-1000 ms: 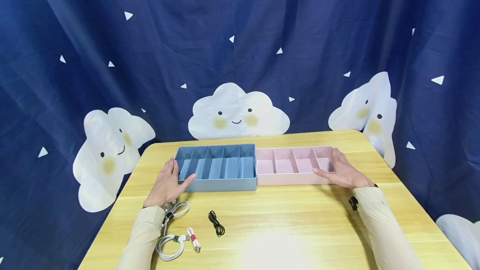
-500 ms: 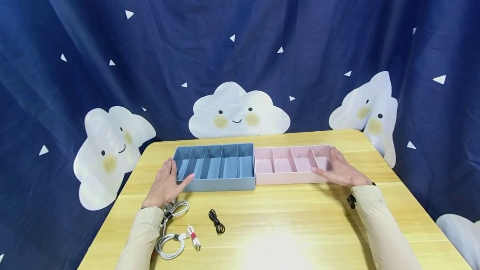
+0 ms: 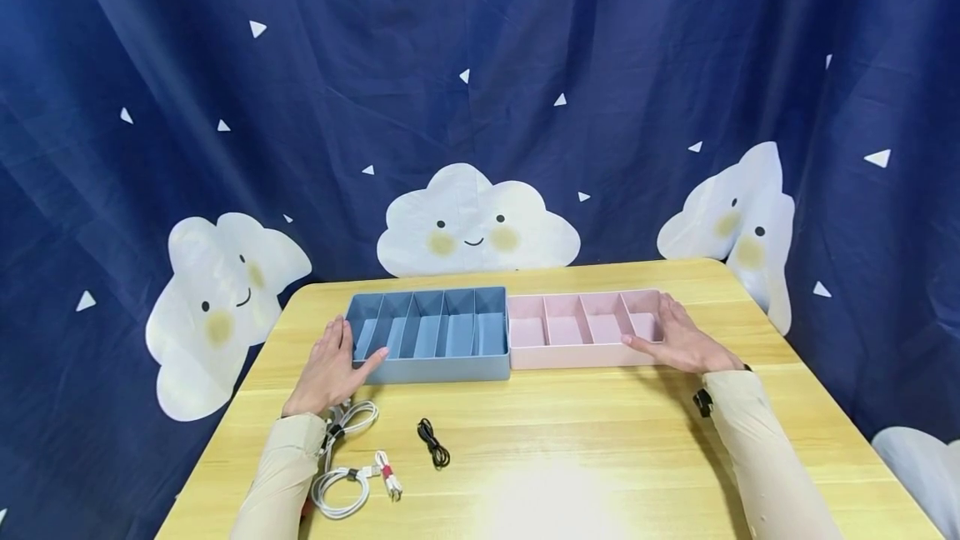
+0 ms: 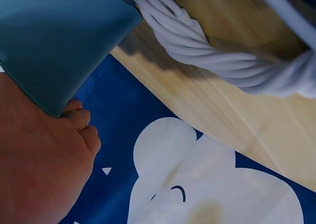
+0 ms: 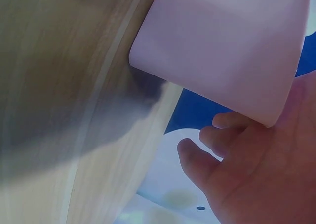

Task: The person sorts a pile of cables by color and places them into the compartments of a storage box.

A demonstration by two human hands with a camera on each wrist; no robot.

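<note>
A blue divided storage box (image 3: 446, 369) and a pink divided storage box (image 3: 577, 357) sit side by side on the table (image 3: 600, 423), their short ends touching. My left hand (image 3: 327, 369) rests against the blue box's left end, its fingers straight along that side and its thumb at the front rim. At the pink box's right end, my right hand (image 3: 684, 340) touches in the same way, thumb over the front wall. The left wrist view shows the blue box's corner (image 4: 64, 51) against the palm. In the right wrist view, the pink box's wall (image 5: 222, 46) meets the other palm.
Coiled white cables (image 3: 341, 494) lie near my left forearm, close to a small white cable with a red tie (image 3: 387, 476). A bundled black cable (image 3: 432, 443) lies to their right. Behind the table hangs a dark blue curtain (image 3: 517, 132) with clouds.
Both boxes have slid slightly left together, with my hands staying at their outer ends. Over the last half second almost nothing moves.
</note>
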